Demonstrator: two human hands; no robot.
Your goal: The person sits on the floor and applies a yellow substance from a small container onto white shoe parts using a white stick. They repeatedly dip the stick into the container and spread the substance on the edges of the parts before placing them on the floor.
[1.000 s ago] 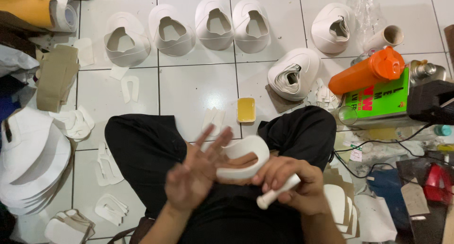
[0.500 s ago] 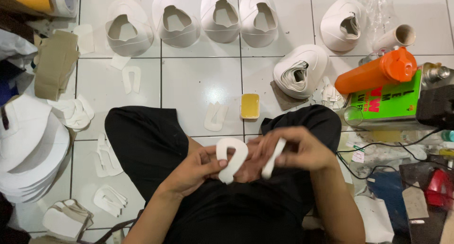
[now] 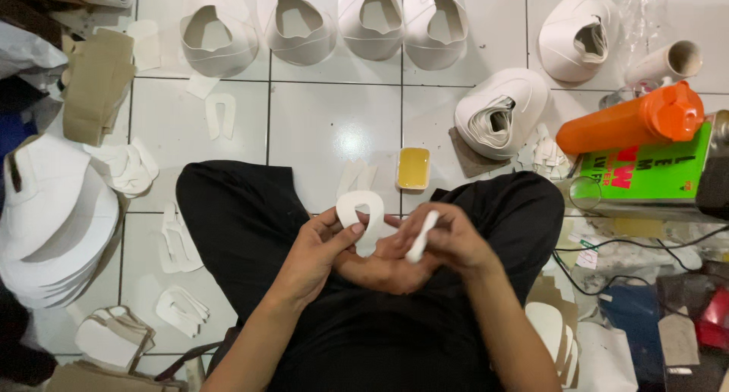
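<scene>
- Two hands meet over the lap of a person in black trousers (image 3: 243,225), who sits cross-legged on a white tiled floor (image 3: 334,126)
- The left hand (image 3: 315,251) has its thumb and fingers closed on a white U-shaped cutout (image 3: 363,219), held upright just above the knees
- The right hand (image 3: 448,240) is curled around a thin white stick (image 3: 421,237), whose tip sits just beside the cutout
- A small yellow block (image 3: 414,168) lies on the floor just ahead of the hands
- Four white shoe uppers (image 3: 304,27) stand in a row at the far edge, with two more (image 3: 501,111) off to the right
- An orange bottle (image 3: 630,118) lies on a green tin (image 3: 653,172) at the right
- A stack of white pieces (image 3: 53,232) sits at the left, with loose white cutouts (image 3: 178,240) scattered near it
</scene>
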